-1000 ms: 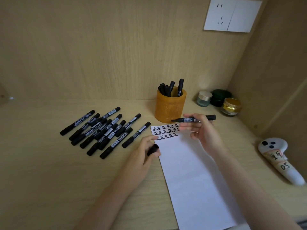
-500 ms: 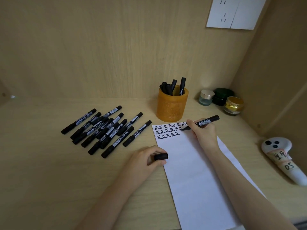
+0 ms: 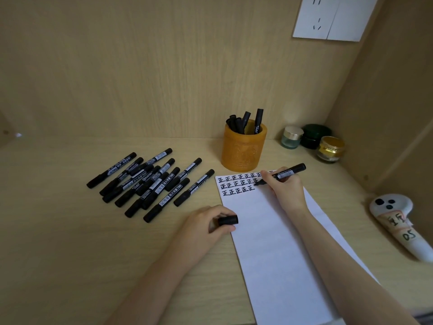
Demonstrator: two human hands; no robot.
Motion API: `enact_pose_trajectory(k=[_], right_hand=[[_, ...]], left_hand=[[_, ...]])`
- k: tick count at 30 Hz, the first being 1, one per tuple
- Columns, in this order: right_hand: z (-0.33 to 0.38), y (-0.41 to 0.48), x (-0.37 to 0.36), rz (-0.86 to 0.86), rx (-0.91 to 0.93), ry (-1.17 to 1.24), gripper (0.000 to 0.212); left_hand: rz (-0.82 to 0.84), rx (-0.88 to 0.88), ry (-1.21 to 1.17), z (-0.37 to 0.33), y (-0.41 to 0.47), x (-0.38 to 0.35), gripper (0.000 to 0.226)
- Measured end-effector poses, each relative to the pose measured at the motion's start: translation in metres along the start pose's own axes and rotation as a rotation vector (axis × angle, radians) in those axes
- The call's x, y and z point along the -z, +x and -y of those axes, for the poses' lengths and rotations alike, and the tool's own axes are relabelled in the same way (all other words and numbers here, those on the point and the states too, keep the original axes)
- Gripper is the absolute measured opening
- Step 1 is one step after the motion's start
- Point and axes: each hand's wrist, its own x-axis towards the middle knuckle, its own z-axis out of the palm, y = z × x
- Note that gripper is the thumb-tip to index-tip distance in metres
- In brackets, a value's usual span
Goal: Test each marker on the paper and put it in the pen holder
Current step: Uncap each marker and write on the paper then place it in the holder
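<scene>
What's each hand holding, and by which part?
Right hand grips the uncapped marker on its barrel near the tip end. Left hand pinches the loose cap by one end.

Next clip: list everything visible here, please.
paper: one, white, black characters along its top
pen holder: one, amber, behind paper
markers in holder: about five, black
loose markers: roughly eleven, black, piled left of paper
jars: three, clear, dark green, gold-lidded, back right corner
controller: one, white, far right
wall socket: one, white, upper right
uncapped marker: one, black, tip at the paper
cap: one, black, by paper's left edge
left hand: grip on cap
right hand: grip on uncapped marker
</scene>
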Motion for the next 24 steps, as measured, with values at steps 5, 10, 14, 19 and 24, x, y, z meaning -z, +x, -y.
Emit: enact_pose_trajectory(k=[5,10,14,19,24], right_hand=[[-0.0014,0.0015,-0.0015,-0.029,0.003,-0.032,0.02],[-0.0028,0.0031,-0.0015,-0.062,-0.006,-0.035,0.025],[-0.0031,0.0025,-0.0007,-0.068,-0.006,-0.033,0.027],[-0.0024,0.0017,0.0009,-0.054,-0.017,0.004,0.022],[-0.0015,0.0012,0.0,-0.026,-0.008,-0.025,0.017]], left_hand=[[-0.004,-0.005,-0.006,-0.0008,-0.0007,0.0013,0.021],[-0.004,-0.002,-0.007,-0.0005,-0.0002,0.0003,0.02],[-0.004,-0.002,-0.008,-0.0001,0.0007,0.0,0.02],[-0.005,-0.009,0.0,0.0003,-0.0002,0.0002,0.021],[0.002,-0.001,0.016,0.0016,-0.0003,0.0006,0.021]])
